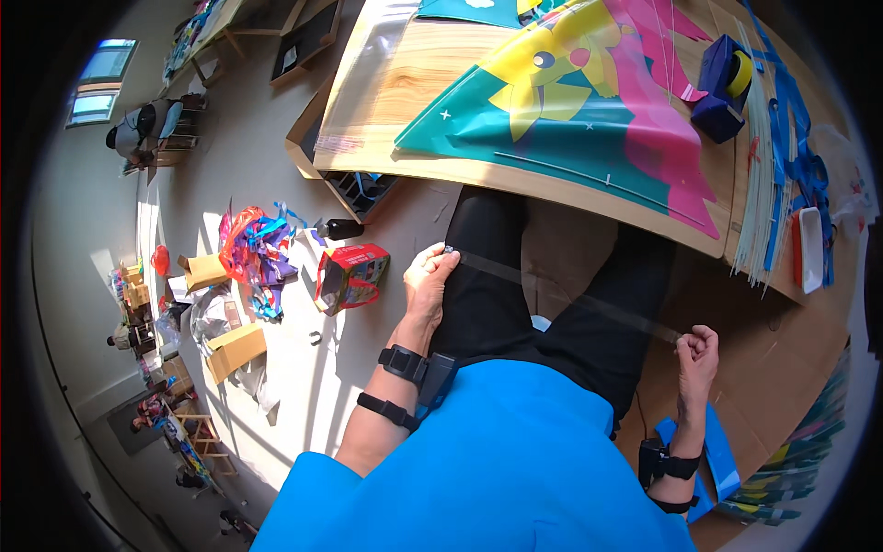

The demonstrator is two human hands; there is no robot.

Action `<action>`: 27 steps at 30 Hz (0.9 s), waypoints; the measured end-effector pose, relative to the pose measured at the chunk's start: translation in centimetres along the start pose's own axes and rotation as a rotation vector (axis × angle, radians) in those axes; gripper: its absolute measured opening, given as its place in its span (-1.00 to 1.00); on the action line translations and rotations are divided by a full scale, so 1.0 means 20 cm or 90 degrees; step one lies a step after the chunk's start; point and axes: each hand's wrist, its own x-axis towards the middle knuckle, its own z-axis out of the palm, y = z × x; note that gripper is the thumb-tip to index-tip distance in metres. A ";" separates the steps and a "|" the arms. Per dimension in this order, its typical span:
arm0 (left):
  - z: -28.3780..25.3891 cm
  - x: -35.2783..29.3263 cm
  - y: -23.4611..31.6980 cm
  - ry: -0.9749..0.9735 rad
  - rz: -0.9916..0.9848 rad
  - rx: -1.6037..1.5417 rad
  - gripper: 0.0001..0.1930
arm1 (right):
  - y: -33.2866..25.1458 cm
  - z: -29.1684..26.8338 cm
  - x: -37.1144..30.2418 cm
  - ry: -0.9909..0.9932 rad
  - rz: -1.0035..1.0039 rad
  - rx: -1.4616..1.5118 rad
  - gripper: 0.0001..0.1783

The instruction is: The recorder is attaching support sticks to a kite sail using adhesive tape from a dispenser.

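Observation:
A narrow see-through strip [589, 300] is drawn out across my lap, from one hand to the other. My left hand [429, 283] pinches one end above my left thigh, and a small dark bit shows at the fingertips. At the lower right, my right hand [697, 364] has its fingers closed on the other end. Both hands are off the table. In front of me, a kite-like printed sheet [552, 120] in green, yellow and pink lies on the wooden table [386, 110], with thin white rods along it.
A dark blue tape dispenser [717, 103] with a yellow roll stands at the right. Beyond it are thin pale rods [756, 184], blue ribbons [789, 138] and a red-and-white tray [809, 248]. A red bag [352, 276], a colourful pile [258, 258] and cardboard boxes [235, 352] occupy the left floor.

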 end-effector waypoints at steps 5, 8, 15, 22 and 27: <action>-0.04 0.02 -0.02 -0.023 0.026 0.058 -0.70 | -0.01 0.00 0.00 -0.005 -0.021 -0.005 -0.70; -0.04 0.01 -0.01 -0.028 0.066 0.112 -0.75 | -0.02 0.00 0.01 -0.005 -0.011 -0.011 -0.69; 0.09 0.01 0.22 -0.098 0.147 0.174 -0.83 | -0.12 0.01 0.18 0.019 -0.089 -0.008 -0.69; 0.34 0.28 0.40 -0.112 0.128 0.058 -0.83 | -0.27 -0.03 0.56 0.068 -0.134 0.006 -0.64; 0.48 0.45 0.39 -0.141 0.164 0.083 -0.81 | -0.31 -0.02 0.75 0.087 -0.119 0.008 -0.63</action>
